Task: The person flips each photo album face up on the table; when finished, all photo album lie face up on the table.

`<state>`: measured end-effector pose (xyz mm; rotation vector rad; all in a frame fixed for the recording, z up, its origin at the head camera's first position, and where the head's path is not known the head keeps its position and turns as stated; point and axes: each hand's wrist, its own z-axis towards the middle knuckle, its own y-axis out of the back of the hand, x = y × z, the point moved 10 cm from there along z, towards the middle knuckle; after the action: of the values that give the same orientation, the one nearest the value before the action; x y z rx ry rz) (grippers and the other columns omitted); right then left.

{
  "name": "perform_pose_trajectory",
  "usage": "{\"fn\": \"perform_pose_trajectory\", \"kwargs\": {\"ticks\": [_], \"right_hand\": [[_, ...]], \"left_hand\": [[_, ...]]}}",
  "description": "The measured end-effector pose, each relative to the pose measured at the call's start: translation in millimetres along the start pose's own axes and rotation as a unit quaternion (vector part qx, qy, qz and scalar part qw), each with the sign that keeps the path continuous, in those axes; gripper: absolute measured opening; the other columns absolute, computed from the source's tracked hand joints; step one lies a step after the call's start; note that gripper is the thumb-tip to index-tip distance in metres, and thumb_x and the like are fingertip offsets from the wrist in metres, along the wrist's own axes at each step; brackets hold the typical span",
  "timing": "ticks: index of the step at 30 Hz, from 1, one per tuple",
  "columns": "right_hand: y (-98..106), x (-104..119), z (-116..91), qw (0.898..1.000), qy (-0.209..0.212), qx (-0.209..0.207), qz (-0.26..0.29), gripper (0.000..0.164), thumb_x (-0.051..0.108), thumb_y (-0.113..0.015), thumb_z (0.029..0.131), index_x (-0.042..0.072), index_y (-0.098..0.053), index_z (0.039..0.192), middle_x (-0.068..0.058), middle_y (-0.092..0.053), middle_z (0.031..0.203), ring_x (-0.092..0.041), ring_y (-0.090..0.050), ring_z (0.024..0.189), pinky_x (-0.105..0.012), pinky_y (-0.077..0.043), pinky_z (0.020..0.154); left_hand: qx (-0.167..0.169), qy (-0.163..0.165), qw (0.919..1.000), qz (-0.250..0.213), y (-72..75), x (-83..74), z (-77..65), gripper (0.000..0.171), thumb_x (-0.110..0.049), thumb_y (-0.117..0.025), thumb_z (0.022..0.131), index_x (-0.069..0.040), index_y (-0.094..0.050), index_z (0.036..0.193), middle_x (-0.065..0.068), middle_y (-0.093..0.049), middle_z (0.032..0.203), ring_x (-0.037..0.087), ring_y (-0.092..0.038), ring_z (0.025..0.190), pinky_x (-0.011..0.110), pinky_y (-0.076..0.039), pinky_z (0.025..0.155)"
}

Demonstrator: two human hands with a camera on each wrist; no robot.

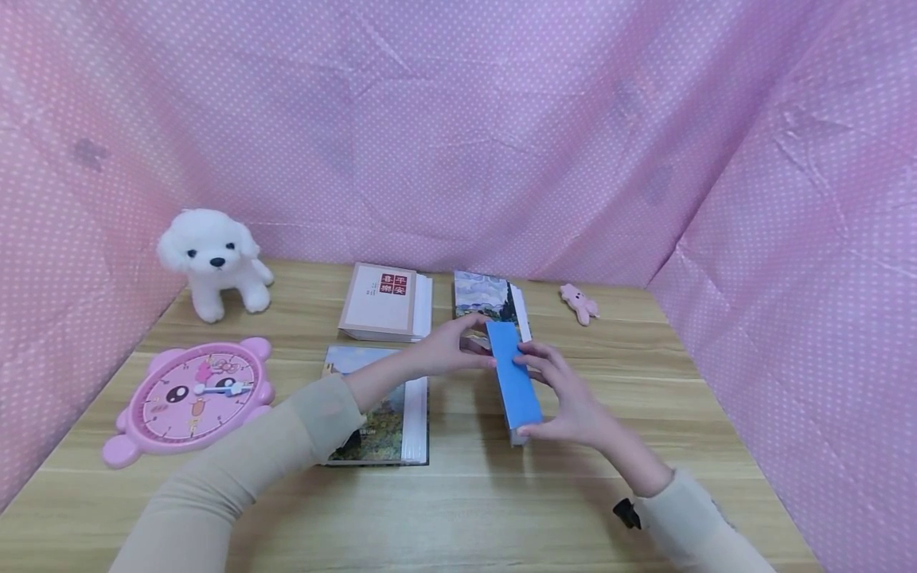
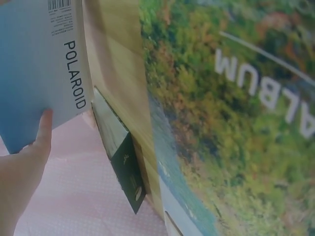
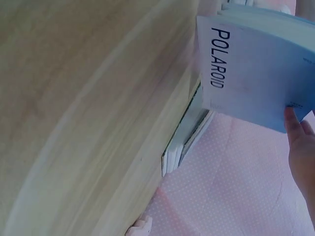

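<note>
Both hands hold a blue-and-white photo album on edge over the right middle of the table, its blue spine facing up. The word POLAROID shows on its cover in both wrist views. My left hand grips its far left side, a finger flat against the cover in the left wrist view. From the right, my right hand grips it, thumb at the near end and fingers on the side. Behind it lies a painted-cover album, partly hidden by the left hand and the held album.
Under my left forearm lies a landscape-cover album. Beyond it is a cream album with red characters. At left are a pink toy clock and a white plush dog. A small pink figure lies at back right; pink curtains surround the table.
</note>
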<state>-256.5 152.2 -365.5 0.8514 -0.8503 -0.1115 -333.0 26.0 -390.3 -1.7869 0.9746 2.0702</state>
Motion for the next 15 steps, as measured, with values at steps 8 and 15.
{"fn": "perform_pose_trajectory", "kwargs": {"ticks": [8,15], "right_hand": [[3,27,7,0.999,-0.016,-0.028,0.011,0.076,0.004,-0.089,0.059,-0.006,-0.047,0.121,-0.031,-0.035,0.135,-0.045,-0.046,0.118,-0.045,-0.057,0.078],[-2,29,6,1.000,-0.021,0.006,0.017,0.077,0.006,-0.087,0.064,-0.007,-0.045,0.126,-0.032,-0.034,0.137,-0.045,-0.044,0.120,-0.044,-0.057,0.078]], "left_hand": [[0.008,0.022,0.9995,-0.019,2.7,7.2,-1.6,0.067,-0.020,-0.074,0.083,-0.012,-0.039,0.140,0.011,-0.044,0.139,0.026,-0.061,0.112,0.032,-0.054,0.089],[0.015,0.027,0.9993,-0.021,3.1,14.2,-2.3,0.068,-0.014,-0.075,0.081,-0.010,-0.040,0.140,0.012,-0.046,0.137,0.028,-0.061,0.112,0.033,-0.054,0.089]]}}
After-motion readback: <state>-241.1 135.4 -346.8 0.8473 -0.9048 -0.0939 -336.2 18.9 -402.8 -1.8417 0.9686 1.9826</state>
